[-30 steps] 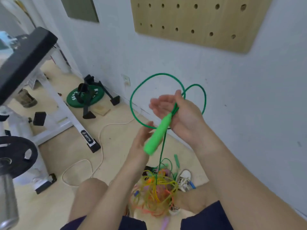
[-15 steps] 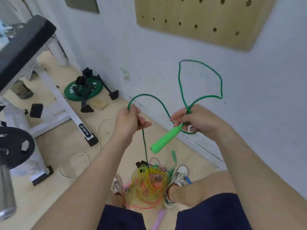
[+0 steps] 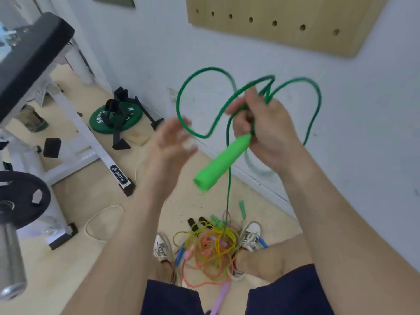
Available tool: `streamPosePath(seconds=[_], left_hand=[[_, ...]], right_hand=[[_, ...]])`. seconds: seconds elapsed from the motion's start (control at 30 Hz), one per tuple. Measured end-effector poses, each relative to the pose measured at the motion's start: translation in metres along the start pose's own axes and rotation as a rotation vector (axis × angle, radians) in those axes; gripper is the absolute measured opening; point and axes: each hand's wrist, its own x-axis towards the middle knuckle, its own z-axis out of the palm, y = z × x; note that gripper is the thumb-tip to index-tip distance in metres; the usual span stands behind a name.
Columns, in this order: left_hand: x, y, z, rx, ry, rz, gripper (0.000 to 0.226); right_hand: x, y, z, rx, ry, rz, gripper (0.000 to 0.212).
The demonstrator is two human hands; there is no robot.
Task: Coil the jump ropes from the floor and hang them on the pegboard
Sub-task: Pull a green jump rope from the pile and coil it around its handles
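Observation:
My right hand (image 3: 266, 126) grips a green jump rope (image 3: 181, 96) where its loops gather, just above the bright green handle (image 3: 218, 164) that points down and left. Two or three loops stand up from that fist in front of the wall. One strand drops straight down to a tangled pile of yellow, orange and green ropes (image 3: 213, 248) on the floor between my shoes. My left hand (image 3: 172, 144) is blurred, fingers spread, beside the leftmost loop; whether it touches the rope is unclear. The wooden pegboard (image 3: 284, 21) hangs on the wall above.
A white weight bench frame (image 3: 91, 142) with a black pad stands at the left. A green weight plate (image 3: 116, 117) and black stands lie by the wall. A barbell end with a black plate (image 3: 20, 201) juts in at lower left. A white cord (image 3: 102, 214) lies on the floor.
My left hand has let go of the strand it pinched and now has its fingers spread. Another loop has been gathered into my right hand, which has risen with the handle.

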Motion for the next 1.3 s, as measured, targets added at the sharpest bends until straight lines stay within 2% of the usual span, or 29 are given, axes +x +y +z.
streamPosePath(seconds=[0.03, 0.07, 0.13, 0.17, 0.2, 0.23, 0.27, 0.3, 0.37, 0.4, 0.43, 0.47, 0.53, 0.57, 0.63, 0.67, 0.73, 0.8, 0.83, 0.9, 0.93, 0.97, 1.03, 1.1, 1.17, 1.3], left_hand=[[-0.009, -0.034, -0.006, 0.132, 0.002, -0.121, 0.054], [-0.02, -0.067, -0.006, 0.314, -0.064, -0.265, 0.053], [-0.042, -0.132, 0.001, 0.698, -0.318, -0.498, 0.039], [-0.051, -0.157, 0.003, 0.887, -0.43, -0.521, 0.026], [-0.055, -0.171, 0.002, 1.031, -0.466, -0.501, 0.019], [-0.054, -0.177, -0.001, 1.093, -0.429, -0.482, 0.025], [-0.047, -0.177, -0.007, 1.081, -0.345, -0.466, 0.032], [-0.039, -0.167, -0.009, 0.984, -0.22, -0.468, 0.035], [-0.015, -0.129, -0.008, 0.725, 0.038, -0.415, 0.035], [-0.003, -0.104, -0.002, 0.626, 0.117, -0.353, 0.034], [0.006, -0.075, 0.008, 0.548, 0.148, -0.282, 0.033], [0.013, -0.045, 0.021, 0.486, 0.147, -0.204, 0.032], [0.021, 0.008, 0.05, 0.345, 0.09, -0.064, 0.031], [0.023, 0.032, 0.065, 0.293, 0.058, -0.003, 0.031], [0.022, 0.074, 0.089, 0.233, 0.009, 0.109, 0.031], [0.022, 0.089, 0.098, 0.213, -0.008, 0.162, 0.029], [0.021, 0.106, 0.107, 0.145, -0.062, 0.233, 0.022], [0.02, 0.1, 0.095, 0.009, -0.135, 0.222, 0.011], [0.018, 0.088, 0.082, -0.03, -0.114, 0.214, 0.013], [0.011, 0.044, 0.044, 0.119, 0.112, 0.21, 0.027], [0.007, 0.013, 0.024, 0.289, 0.231, 0.155, 0.03], [-0.002, -0.015, 0.01, 0.468, 0.278, 0.042, 0.031], [-0.018, -0.06, 0.001, 0.702, 0.116, -0.201, 0.022], [-0.026, -0.083, 0.006, 0.636, -0.024, -0.349, 0.007], [-0.026, -0.085, 0.012, 0.509, -0.044, -0.397, 0.017], [-0.026, -0.08, 0.009, 0.458, -0.093, -0.41, 0.036]], right_hand=[[0.004, -0.012, 0.003, 0.14, -0.051, 0.013, 0.052], [0.007, -0.021, 0.007, 0.262, -0.098, 0.041, 0.053], [0.011, -0.032, 0.012, 0.441, -0.175, 0.11, 0.059], [0.011, -0.034, 0.012, 0.494, -0.194, 0.127, 0.064], [0.01, -0.034, 0.007, 0.518, -0.198, 0.134, 0.066], [0.008, -0.032, -0.002, 0.506, -0.191, 0.134, 0.065], [0.006, -0.029, -0.014, 0.422, -0.174, 0.126, 0.061], [0.002, -0.023, -0.027, 0.233, -0.146, 0.107, 0.053], [-0.011, -0.004, -0.051, -0.387, -0.131, 0.091, 0.026], [-0.019, 0.008, -0.057, -0.662, -0.169, 0.126, 0.02], [-0.026, 0.023, -0.061, -0.822, -0.238, 0.174, 0.028], [-0.033, 0.043, -0.062, -0.881, -0.303, 0.23, 0.039], [-0.048, 0.084, -0.053, -0.837, -0.375, 0.346, 0.048], [-0.053, 0.104, -0.046, -0.759, -0.351, 0.393, 0.043], [-0.055, 0.145, -0.038, -0.67, -0.143, 0.362, 0.017], [-0.051, 0.158, -0.035, -0.667, -0.031, 0.317, 0.016], [-0.042, 0.16, -0.029, -0.701, 0.089, 0.239, 0.026], [-0.035, 0.144, -0.025, -0.678, 0.127, 0.194, 0.035], [-0.032, 0.135, -0.025, -0.598, 0.141, 0.216, 0.039], [-0.029, 0.119, -0.027, -0.36, 0.155, 0.269, 0.044], [-0.028, 0.114, -0.029, -0.252, 0.154, 0.29, 0.044], [-0.028, 0.109, -0.03, -0.176, 0.144, 0.311, 0.044], [-0.029, 0.101, -0.03, -0.068, 0.095, 0.33, 0.044], [-0.028, 0.094, -0.03, 0.017, 0.057, 0.342, 0.043], [-0.027, 0.089, -0.033, 0.038, 0.038, 0.339, 0.042], [-0.024, 0.082, -0.035, -0.06, 0.0, 0.302, 0.038]])
